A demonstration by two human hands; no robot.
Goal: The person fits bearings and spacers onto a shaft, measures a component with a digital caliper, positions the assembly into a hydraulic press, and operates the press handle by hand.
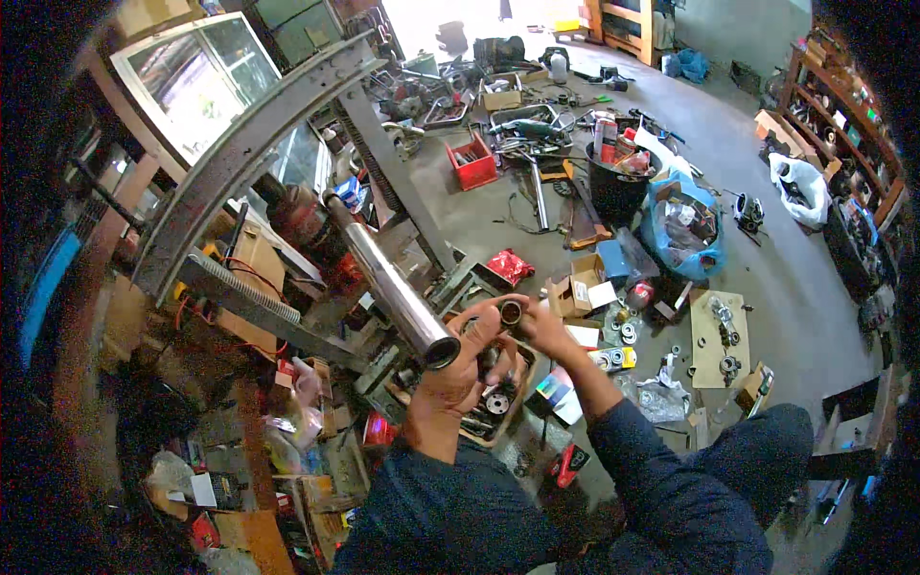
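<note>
Taking the small metal ring [510, 312] as the middle of the clock, both hands meet around it, well off the floor. The right hand [544, 331], at 3 o'clock, has its fingers closed on it; the left hand [455, 379], at 8, is curled with its thumb close by the ring, though I cannot tell whether it shares the hold. The work looks part-way through: the ring is apart from the shiny tube [398, 292], whose open end stands at 8 and whose length runs to 10, in among the beams of the metal frame [251, 132]; what supports it there is hidden. Loose pieces lie in the tray [525, 381] at 6 and on the cardboard sheet [707, 369] at 3, so putting together or sorting seems far from over, and no finished step can be made out. For moving, the tube's rim is the nearest hard edge, right by the left hand; whether they touch I cannot tell. The frame bounds 10 o'clock, the small box [572, 292] sits between 2 and 3, and the person's knee [767, 446] at 4. The widest room is the grey floor [795, 297] out past the sheet, toward 3.
</note>
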